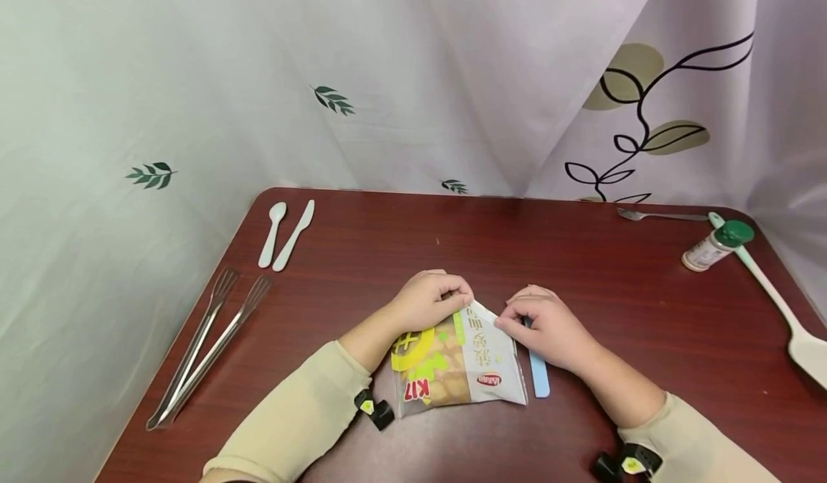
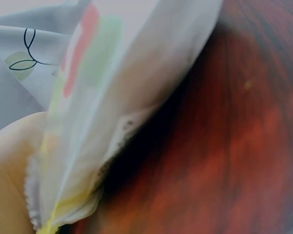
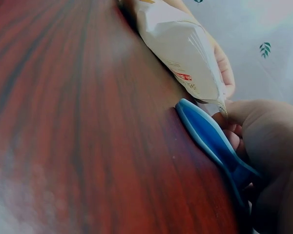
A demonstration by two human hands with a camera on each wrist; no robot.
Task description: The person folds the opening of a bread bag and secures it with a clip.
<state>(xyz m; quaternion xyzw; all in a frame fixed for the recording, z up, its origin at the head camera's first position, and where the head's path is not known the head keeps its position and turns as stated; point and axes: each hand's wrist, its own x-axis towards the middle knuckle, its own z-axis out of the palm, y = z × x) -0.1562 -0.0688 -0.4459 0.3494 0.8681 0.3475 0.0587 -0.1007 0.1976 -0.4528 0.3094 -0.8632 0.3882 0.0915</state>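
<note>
A dark red-brown table (image 1: 581, 268) with a wood grain and rounded corners is being used. It is being closed in by pale curtains (image 1: 194, 74) printed with small green leaves and bigger looping leaf shapes.

A snack bag (image 1: 461, 364) is lying flat near the middle of the table, toward the near edge. The bag is made of thin, shiny plastic. It is partly clear, so golden-brown food is being shown inside. Yellow-green shapes, a red "K17" and a small red logo are printed on it. Its top edge is being pinched by both hands. One top corner is being held by the curled fingers of the left hand (image 1: 429, 300). The other corner is being held by the curled fingers of the right hand (image 1: 549, 329).

A flat, smooth, light blue stick (image 1: 538, 375) is lying just beside the bag, partly under the right hand.

Long shiny metal tongs (image 1: 209, 346) are lying well to the left of the bag. A white plastic spoon (image 1: 273, 232) and a white plastic knife (image 1: 293, 235) are lying beyond the tongs. Far to the right of the bag, a small jar with a green lid (image 1: 717, 246), a metal fork (image 1: 659, 216) and a pale spatula (image 1: 785, 318) are lying.
</note>
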